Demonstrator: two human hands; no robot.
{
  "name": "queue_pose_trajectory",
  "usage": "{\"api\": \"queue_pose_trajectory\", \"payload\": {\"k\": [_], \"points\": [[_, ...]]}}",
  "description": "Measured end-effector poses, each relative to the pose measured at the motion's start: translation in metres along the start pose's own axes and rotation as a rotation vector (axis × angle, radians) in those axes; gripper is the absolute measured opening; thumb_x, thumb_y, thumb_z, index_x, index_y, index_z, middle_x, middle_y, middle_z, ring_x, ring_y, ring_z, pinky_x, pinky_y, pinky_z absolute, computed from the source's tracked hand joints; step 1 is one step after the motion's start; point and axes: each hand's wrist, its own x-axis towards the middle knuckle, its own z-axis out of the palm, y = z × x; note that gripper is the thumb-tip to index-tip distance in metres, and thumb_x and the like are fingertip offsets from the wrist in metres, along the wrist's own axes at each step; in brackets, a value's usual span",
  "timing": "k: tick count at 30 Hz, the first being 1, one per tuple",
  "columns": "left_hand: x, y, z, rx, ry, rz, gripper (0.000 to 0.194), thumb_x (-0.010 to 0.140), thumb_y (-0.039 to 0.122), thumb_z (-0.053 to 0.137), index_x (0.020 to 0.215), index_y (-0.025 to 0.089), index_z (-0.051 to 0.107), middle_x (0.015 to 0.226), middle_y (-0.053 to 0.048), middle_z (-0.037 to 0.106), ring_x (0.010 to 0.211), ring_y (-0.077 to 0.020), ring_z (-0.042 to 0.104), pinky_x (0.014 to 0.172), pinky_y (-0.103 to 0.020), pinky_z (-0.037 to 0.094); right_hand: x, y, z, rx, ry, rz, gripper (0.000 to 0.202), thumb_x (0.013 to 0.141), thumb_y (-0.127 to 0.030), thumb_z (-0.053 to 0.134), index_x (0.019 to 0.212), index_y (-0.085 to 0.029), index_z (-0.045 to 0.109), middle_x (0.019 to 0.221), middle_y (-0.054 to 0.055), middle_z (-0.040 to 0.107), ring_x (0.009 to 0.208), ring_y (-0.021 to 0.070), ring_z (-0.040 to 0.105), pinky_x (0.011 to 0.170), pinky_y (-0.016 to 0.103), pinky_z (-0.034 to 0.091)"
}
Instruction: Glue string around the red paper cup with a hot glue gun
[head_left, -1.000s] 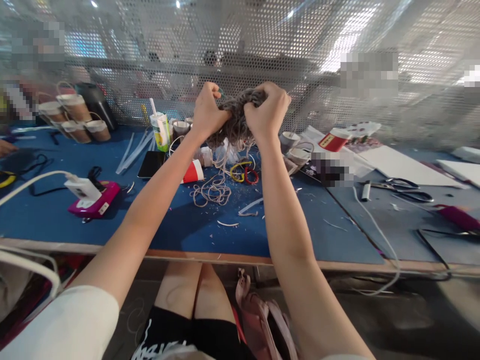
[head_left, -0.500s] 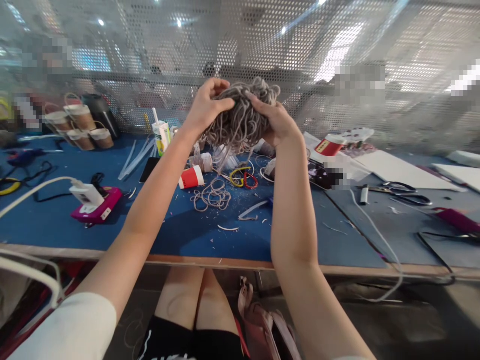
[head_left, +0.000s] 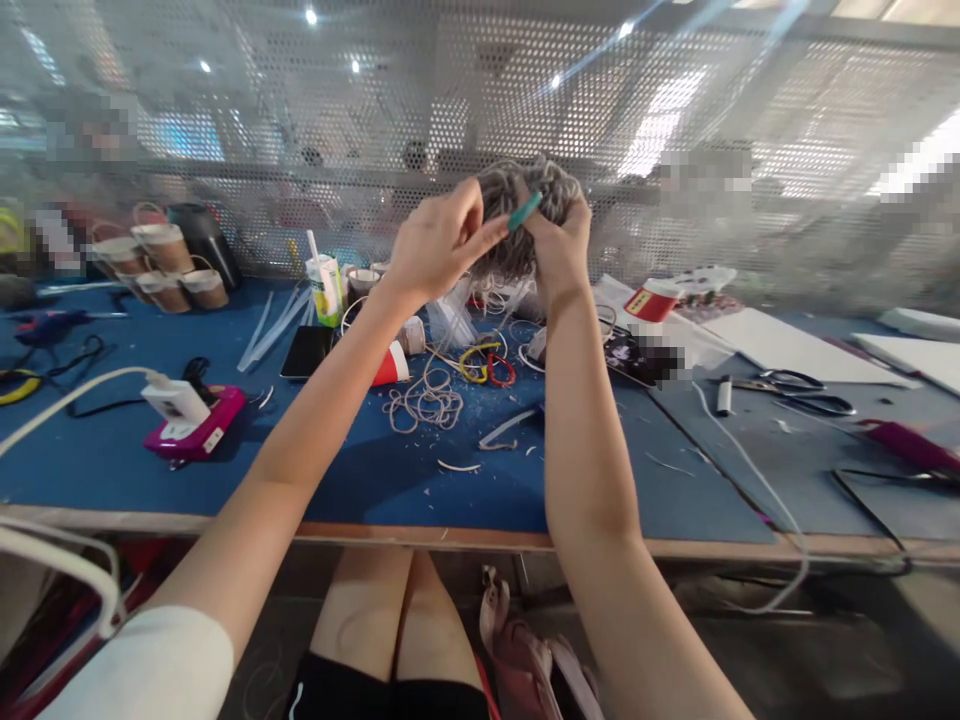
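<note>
A bundle of grey looped cord (head_left: 499,255) is held up above the table, in front of the perforated screen. My right hand (head_left: 559,235) grips it from the right, thumb over the near side. At its left side is my left hand (head_left: 442,240), with fingers curled and thumb stretched toward the bundle. A small teal strip (head_left: 524,211) sits at the left thumb tip, pinched there against the cord near my right thumb. The left fingertips are partly hidden. Beneath my hands, a loose tangle of thin cord (head_left: 426,400) lies on the blue tabletop.
Yellow-and-red-handled scissors (head_left: 487,365) and a red-and-white paper cup (head_left: 391,365) lie beyond the tangle. A pink power strip (head_left: 196,425) is on the left, black-handled scissors (head_left: 802,390) on the right. A perforated metal screen (head_left: 360,130) stands behind the table.
My hands and the cord bundle have shifted slightly right. My left hand has come closer to my right thumb, and a teal strip now shows at its thumb tip.
</note>
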Motion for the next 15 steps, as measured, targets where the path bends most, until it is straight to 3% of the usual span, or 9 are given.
{"api": "queue_pose_trajectory", "payload": {"k": [3, 7, 12, 15], "points": [[-0.002, -0.018, 0.017, 0.05, 0.018, -0.014, 0.057, 0.073, 0.079, 0.057, 0.089, 0.025, 0.052, 0.09, -0.009, 0.063, 0.117, -0.0339, 0.058, 0.098, -0.044, 0.045, 0.0, 0.002, 0.006, -0.025, -0.041, 0.0, 0.051, 0.062, -0.075, 0.068, 0.09, -0.034, 0.055, 0.098, 0.001, 0.069, 0.123, 0.0278, 0.05, 0.104, 0.046, 0.042], [0.0, -0.036, 0.021, 0.062, -0.002, 0.013, 0.036, 0.085, 0.062, 0.058, 0.08, 0.027, 0.052, 0.085, -0.007, 0.064, 0.104, -0.0304, 0.063, 0.093, -0.044, 0.047, 0.002, 0.012, 0.007, -0.069, 0.026, -0.061, 0.051, 0.065, -0.072, 0.069, 0.09, -0.03, 0.053, 0.098, 0.001, 0.065, 0.111, 0.0259, 0.059, 0.099, 0.048, 0.049], [0.004, -0.036, 0.015, -0.009, -0.1, 0.031, 0.025, 0.086, 0.044, 0.064, 0.074, 0.026, 0.053, 0.075, -0.003, 0.061, 0.091, -0.0255, 0.065, 0.089, -0.043, 0.05, 0.008, 0.024, -0.004, -0.139, 0.068, -0.143, 0.037, 0.075, -0.058, 0.068, 0.089, -0.027, 0.054, 0.091, 0.0, 0.065, 0.097, 0.0221, 0.064, 0.097, 0.045, 0.051], [0.006, -0.031, 0.014, -0.215, 0.006, -0.088, 0.026, 0.086, 0.04, 0.068, 0.073, 0.023, 0.053, 0.074, -0.001, 0.057, 0.095, -0.0228, 0.065, 0.09, -0.039, 0.052, 0.01, 0.03, -0.011, -0.224, 0.051, -0.137, 0.028, 0.077, -0.048, 0.07, 0.088, -0.026, 0.055, 0.089, 0.0, 0.065, 0.093, 0.0222, 0.064, 0.097, 0.045, 0.051]]}}
